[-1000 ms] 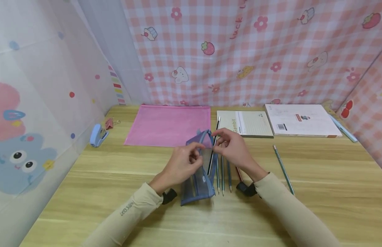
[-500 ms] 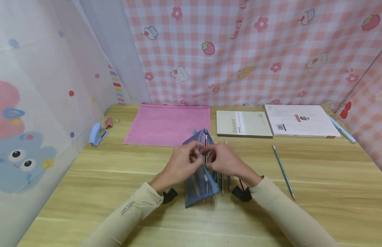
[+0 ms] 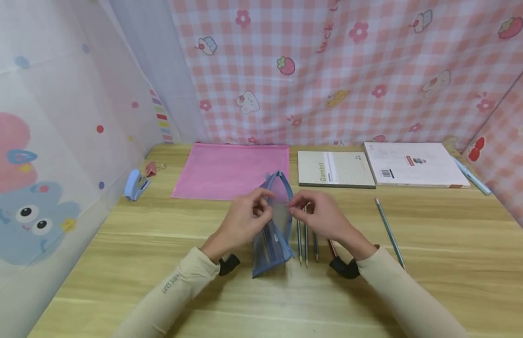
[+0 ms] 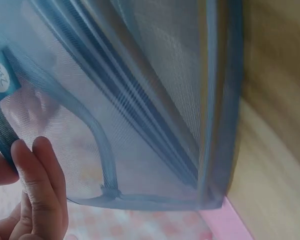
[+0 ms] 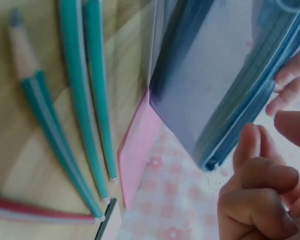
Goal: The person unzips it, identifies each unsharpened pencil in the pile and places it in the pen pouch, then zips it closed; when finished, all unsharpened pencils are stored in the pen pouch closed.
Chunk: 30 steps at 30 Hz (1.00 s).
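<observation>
A blue mesh pencil pouch (image 3: 265, 249) stands tilted on the table, its zipped mouth spread. My left hand (image 3: 244, 218) pinches one zip edge between thumb and fingers, as the left wrist view shows. Long pencils (image 4: 140, 100) show through the mesh. Close by the other zip edge is my right hand (image 3: 322, 216), its thumb and index finger apart and nothing between them. Whether a fingertip touches that edge, I cannot tell. Green pencils (image 5: 80, 100) lie to the right of the pouch, partly under the right hand, with a red pencil (image 5: 40, 214) beside them.
One more green pencil (image 3: 390, 232) lies apart at the right. At the back are a pink zip folder (image 3: 227, 171), a notebook (image 3: 348, 169), a white book (image 3: 418, 164) and a light blue pen (image 3: 473, 176). A blue stapler (image 3: 134, 185) and pink binder clip (image 3: 151, 169) sit left.
A black-and-white pencil that my right hand held went down into the pouch's mouth. The right hand has let it go and drawn back right. My left hand keeps its pinch.
</observation>
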{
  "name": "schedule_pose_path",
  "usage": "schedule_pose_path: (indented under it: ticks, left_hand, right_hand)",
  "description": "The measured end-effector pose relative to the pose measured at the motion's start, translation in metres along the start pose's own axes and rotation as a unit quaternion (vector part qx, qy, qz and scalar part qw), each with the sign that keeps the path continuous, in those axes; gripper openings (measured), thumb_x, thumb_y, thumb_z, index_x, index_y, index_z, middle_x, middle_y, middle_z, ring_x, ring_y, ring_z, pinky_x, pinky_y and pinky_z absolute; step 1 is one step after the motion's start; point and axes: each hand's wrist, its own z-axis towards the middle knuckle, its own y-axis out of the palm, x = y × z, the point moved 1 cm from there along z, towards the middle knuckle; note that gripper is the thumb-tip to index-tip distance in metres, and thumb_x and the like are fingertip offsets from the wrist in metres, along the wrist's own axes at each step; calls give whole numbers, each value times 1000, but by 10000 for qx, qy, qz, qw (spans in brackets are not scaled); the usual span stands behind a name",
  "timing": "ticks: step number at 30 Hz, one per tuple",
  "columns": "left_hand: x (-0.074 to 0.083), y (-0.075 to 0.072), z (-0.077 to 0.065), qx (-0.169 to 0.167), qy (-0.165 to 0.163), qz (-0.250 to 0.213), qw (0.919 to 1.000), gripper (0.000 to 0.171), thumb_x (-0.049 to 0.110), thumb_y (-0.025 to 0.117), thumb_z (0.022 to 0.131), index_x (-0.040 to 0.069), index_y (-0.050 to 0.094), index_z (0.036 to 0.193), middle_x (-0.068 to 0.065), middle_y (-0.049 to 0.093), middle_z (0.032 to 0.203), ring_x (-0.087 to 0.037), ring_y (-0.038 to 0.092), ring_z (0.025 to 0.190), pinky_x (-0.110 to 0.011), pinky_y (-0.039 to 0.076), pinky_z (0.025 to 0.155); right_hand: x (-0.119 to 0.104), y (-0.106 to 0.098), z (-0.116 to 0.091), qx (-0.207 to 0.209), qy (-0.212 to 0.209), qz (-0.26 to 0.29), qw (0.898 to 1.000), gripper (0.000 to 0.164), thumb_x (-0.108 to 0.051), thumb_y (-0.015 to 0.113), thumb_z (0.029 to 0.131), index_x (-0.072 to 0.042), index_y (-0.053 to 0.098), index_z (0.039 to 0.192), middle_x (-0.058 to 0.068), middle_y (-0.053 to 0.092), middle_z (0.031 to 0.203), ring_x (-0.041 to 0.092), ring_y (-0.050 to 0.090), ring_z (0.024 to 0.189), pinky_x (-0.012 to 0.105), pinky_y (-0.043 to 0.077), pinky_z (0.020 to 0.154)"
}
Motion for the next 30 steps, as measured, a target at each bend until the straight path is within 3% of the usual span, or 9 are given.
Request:
schedule_pose_path:
  ticks: [4,9,12,16,22,30]
  left_hand:
    - [-3,-6,1,153,2,-33,9999,27,2,56,92,-2,65,116,-6,68,81,-8,65,69,-22,58,64]
    - [-4,-8,4,235,-7,-112,9997,17,1,57,90,-2,64,105,-9,69,81,-8,64,69,-21,58,64]
    - [-5,-9,5,336,-3,-140,9993,12,-1,57,89,-4,63,100,-10,68,81,-9,63,70,-20,58,64]
    - [-6,-9,5,401,16,-99,9991,10,-2,58,89,-2,63,97,-10,69,79,-9,63,69,-20,58,64]
    - [-7,-10,5,398,32,-107,9991,9,-1,58,89,0,63,97,-10,69,79,-9,63,69,-20,58,64]
    - [-7,-9,5,381,71,-152,9991,12,-2,57,88,-4,63,98,-11,70,80,-11,64,69,-22,59,66]
  right_hand:
    - [0,-4,-14,-114,2,139,9998,7,-11,66,93,-7,71,91,6,69,84,8,52,64,20,43,57]
    - [-4,3,-31,-1140,-88,819,9901,19,-13,65,95,-2,53,87,10,70,84,9,64,70,19,43,55]
    - [-7,11,-38,-1443,-259,1059,9835,32,-15,74,89,-3,44,85,11,71,87,6,60,62,18,41,52]
    - [-11,21,-43,-1004,-733,727,9896,29,-10,80,81,-7,51,84,4,68,81,-1,46,52,17,39,48]
    - [-15,23,-44,-416,-1261,400,9903,11,-5,71,88,-13,65,85,-3,62,70,-4,42,52,16,37,44]
    - [-19,17,-40,27,-1655,494,9850,10,-8,68,93,-13,74,86,-2,65,71,-2,42,55,17,38,47]
